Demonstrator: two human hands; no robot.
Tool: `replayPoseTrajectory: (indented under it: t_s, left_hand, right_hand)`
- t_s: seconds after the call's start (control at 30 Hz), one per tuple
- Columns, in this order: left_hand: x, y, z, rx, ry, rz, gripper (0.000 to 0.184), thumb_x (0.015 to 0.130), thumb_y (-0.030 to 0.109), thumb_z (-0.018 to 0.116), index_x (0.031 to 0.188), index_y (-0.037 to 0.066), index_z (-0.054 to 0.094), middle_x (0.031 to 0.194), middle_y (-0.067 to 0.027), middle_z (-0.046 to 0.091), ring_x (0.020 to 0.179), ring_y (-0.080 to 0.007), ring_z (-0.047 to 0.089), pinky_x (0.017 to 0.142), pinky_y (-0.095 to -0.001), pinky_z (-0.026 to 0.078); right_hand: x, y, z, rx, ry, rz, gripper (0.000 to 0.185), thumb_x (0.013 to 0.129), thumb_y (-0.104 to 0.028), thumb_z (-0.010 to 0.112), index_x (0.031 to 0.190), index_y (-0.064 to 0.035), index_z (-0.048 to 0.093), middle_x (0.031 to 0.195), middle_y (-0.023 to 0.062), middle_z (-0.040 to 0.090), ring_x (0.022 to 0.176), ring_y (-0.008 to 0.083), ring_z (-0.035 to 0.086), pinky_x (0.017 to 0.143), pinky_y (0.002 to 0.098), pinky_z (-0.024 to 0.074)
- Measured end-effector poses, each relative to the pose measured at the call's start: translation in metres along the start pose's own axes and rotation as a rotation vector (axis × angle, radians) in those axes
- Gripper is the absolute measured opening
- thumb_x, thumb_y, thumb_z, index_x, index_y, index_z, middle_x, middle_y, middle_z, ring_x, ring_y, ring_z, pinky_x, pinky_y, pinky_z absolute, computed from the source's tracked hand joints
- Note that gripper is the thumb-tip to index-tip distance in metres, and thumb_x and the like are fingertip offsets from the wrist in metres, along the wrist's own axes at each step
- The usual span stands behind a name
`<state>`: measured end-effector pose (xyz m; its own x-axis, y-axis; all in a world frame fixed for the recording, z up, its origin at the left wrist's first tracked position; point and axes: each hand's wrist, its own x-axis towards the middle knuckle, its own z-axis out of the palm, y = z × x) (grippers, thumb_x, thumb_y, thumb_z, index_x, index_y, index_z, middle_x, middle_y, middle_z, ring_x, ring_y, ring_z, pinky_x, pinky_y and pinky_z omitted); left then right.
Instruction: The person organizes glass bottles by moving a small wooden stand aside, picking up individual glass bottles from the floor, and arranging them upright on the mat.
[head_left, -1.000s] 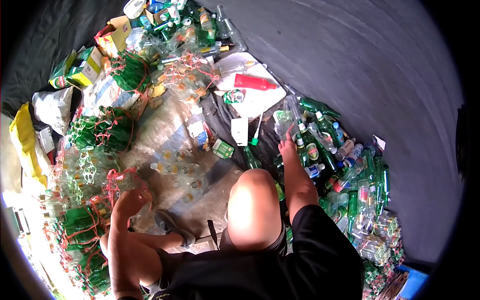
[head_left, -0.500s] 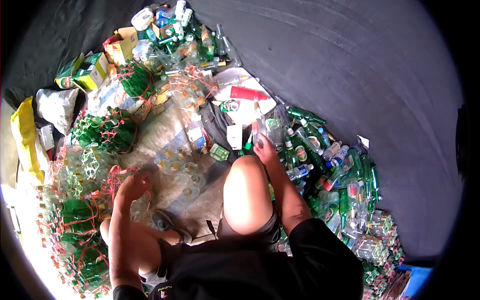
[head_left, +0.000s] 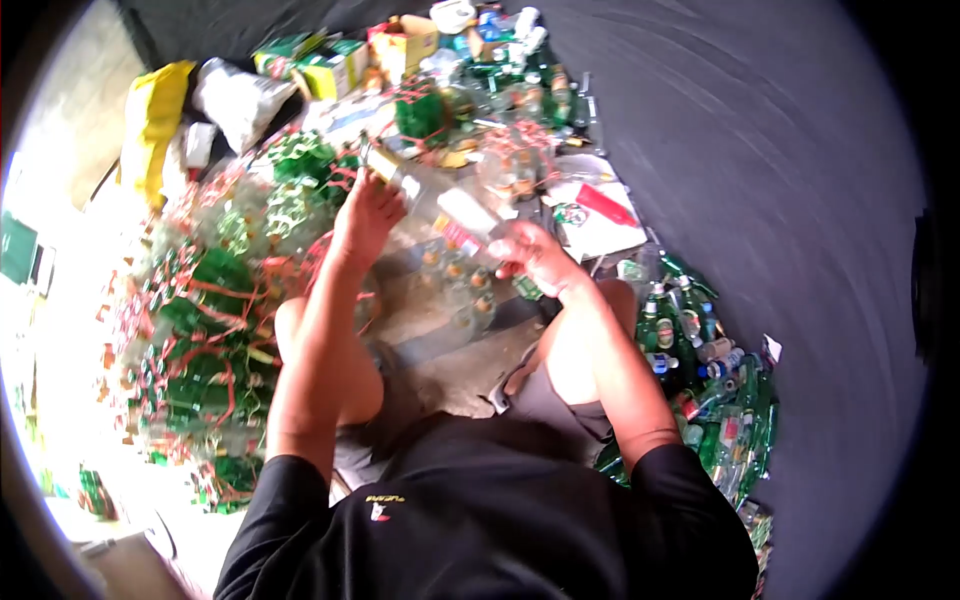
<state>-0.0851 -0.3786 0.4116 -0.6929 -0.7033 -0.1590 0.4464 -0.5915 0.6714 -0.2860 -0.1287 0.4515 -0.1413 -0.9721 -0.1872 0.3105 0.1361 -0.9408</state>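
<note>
A clear glass bottle (head_left: 432,198) is held tilted across the middle, its gold-coloured neck up to the left. My right hand (head_left: 540,258) grips the base end of it. At the neck end is my left hand (head_left: 372,212), its fingers closed around or against the neck. Below the bottle, a group of clear bottles (head_left: 462,285) stands on the floor sheet between my knees. Bundles of green bottles (head_left: 215,315) tied with red string are piled to the left of my left arm.
Loose green and clear bottles (head_left: 690,335) lie along the dark wall at the right. A red bottle (head_left: 606,204) rests on a white board (head_left: 590,236). At the back are cardboard boxes (head_left: 402,48), a yellow sack (head_left: 155,125) and a silver bag (head_left: 240,103).
The clear bottle has moved left and up in my right hand. My left hand has risen from the red string to the bottle's neck. The view has turned leftward, and my right knee has moved outward.
</note>
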Motion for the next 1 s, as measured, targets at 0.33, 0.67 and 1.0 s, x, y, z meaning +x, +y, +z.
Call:
replayPoseTrajectory:
  t_s: [0.33,0.67,1.0]
  left_hand:
    - [-0.062,0.027,-0.041,0.568,0.010,0.001,0.027,0.099,0.032,0.060,0.109,0.008,0.062,0.103,-0.0039,0.068,0.093,-0.0165,0.066,0.083,-0.0362,0.053]
    - [-0.030,-0.048,-0.073,1.598,0.079,0.122,0.030,0.081,0.021,0.079,0.101,0.002,0.067,0.079,-0.0042,0.068,0.075,-0.0115,0.062,0.067,-0.0303,0.050]
    - [-0.003,-0.111,-0.088,1.704,0.115,-0.120,0.051,0.074,0.030,0.077,0.120,0.012,0.068,0.100,-0.0129,0.073,0.089,-0.0218,0.070,0.082,-0.0343,0.053]
  right_hand:
    - [0.039,0.130,0.036,-0.202,-0.103,0.186,0.055,0.080,-0.017,0.081,0.125,-0.0017,0.055,0.108,0.0063,0.065,0.097,0.0178,0.064,0.083,0.0323,0.0532]
    - [0.052,0.115,-0.007,-0.443,0.390,-0.043,0.044,0.084,-0.021,0.074,0.119,0.0013,0.058,0.083,0.0064,0.069,0.067,0.0115,0.064,0.062,0.0273,0.0514]
    - [0.057,0.120,-0.030,-0.618,0.387,0.008,0.041,0.084,-0.028,0.072,0.115,-0.0027,0.062,0.088,0.0091,0.072,0.075,0.0176,0.070,0.071,0.0324,0.0540]
